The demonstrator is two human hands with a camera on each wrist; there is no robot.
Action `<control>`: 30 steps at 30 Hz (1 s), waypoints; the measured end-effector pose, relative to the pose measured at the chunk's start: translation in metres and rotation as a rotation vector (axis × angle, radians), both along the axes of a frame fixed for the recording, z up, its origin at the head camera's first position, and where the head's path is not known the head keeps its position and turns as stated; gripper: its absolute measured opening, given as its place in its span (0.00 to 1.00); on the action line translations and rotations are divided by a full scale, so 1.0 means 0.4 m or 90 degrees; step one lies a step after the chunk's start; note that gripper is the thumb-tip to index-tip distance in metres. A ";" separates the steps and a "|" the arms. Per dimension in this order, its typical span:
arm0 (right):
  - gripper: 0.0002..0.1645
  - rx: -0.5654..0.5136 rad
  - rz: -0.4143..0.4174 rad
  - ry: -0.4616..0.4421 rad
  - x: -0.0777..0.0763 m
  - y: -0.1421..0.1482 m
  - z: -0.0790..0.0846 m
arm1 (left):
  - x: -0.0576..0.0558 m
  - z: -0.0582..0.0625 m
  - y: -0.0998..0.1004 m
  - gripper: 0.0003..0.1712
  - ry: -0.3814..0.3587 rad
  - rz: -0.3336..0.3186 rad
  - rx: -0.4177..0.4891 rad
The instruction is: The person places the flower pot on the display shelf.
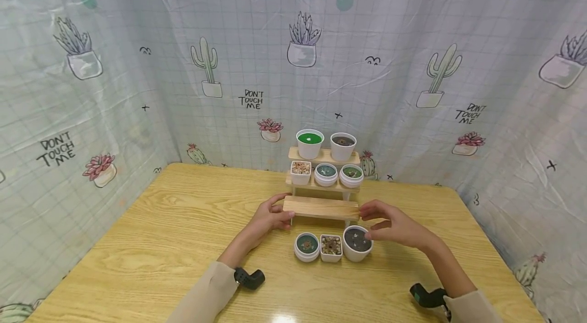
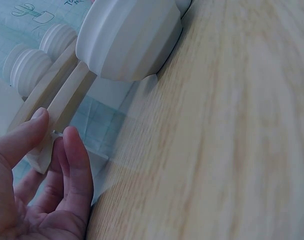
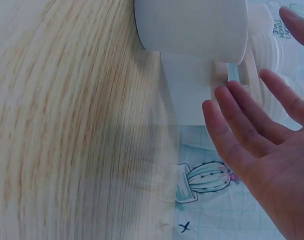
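Note:
A tiered wooden shelf stand (image 1: 321,207) stands toward the back of the table. My left hand (image 1: 269,215) pinches the left end of its lowest board (image 2: 72,90), thumb in front and fingers beneath. My right hand (image 1: 394,223) has its fingers spread loosely by the board's right end; whether the fingertips touch it is hard to tell. In front of the stand sit a round pot with dark green filling (image 1: 307,246), a square pot of pebbles (image 1: 331,248) and a larger pot with dark filling (image 1: 357,243). The lowest board carries no pot.
On the middle board stand a square pebble pot (image 1: 300,172) and two round pots, one with blue-green filling (image 1: 325,174). The top board bears a bright green pot (image 1: 310,143) and a dark one (image 1: 343,146). A cactus-print curtain (image 1: 257,68) hangs behind the table (image 1: 192,231).

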State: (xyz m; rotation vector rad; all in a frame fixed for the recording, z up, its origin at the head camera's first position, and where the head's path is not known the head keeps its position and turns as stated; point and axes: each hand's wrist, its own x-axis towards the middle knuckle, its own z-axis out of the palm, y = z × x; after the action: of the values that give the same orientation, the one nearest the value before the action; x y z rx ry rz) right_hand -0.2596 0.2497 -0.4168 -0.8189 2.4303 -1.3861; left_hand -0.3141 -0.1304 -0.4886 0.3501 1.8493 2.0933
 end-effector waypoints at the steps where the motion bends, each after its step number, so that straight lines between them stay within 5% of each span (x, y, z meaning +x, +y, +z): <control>1: 0.34 0.000 0.002 -0.002 0.000 0.001 0.001 | 0.000 0.001 0.000 0.45 0.000 0.001 0.000; 20: 0.45 0.013 0.095 -0.090 0.005 0.002 -0.007 | 0.000 0.002 -0.001 0.45 -0.002 0.005 -0.001; 30: 0.48 0.015 0.119 -0.090 0.005 -0.011 -0.026 | -0.002 0.001 -0.002 0.44 0.000 -0.001 0.005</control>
State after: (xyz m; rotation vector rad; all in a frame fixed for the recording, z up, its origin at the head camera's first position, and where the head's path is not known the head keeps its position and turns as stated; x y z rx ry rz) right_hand -0.2574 0.2454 -0.4270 -0.8854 2.1980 -1.2975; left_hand -0.3149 -0.1311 -0.4883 0.3524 1.8410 2.1005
